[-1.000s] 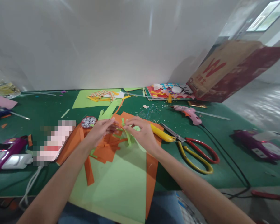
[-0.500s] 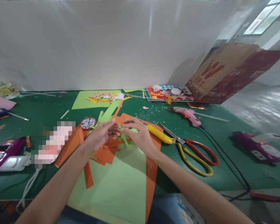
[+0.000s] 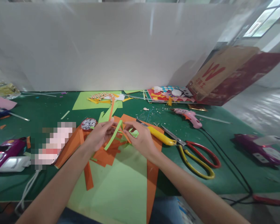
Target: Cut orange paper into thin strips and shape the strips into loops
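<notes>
My left hand [image 3: 100, 134] and my right hand [image 3: 141, 139] meet above a pile of cut paper in the middle of the green table [image 3: 49, 115]. Both pinch thin paper strips: a green strip [image 3: 112, 135] slants down between the hands, and an orange strip [image 3: 111, 109] rises from my left fingers. Under the hands lie orange paper scraps [image 3: 105, 154], an orange sheet [image 3: 151, 174] and a light green sheet [image 3: 121, 183]. A yellow utility knife [image 3: 159, 135] lies just right of my right hand.
Scissors [image 3: 196, 154] with red and yellow handles lie to the right, a pink glue gun [image 3: 189, 114] behind them. A round tin of googly eyes [image 3: 88, 123] sits left of the hands. Purple glue guns lie at both sides [image 3: 261, 146] [image 3: 7, 152]. A cardboard box [image 3: 226, 74] leans at the back right.
Both hands have lifted a little off the pile. The green strip now hangs slanted between them and an orange strip stands up from my left fingers.
</notes>
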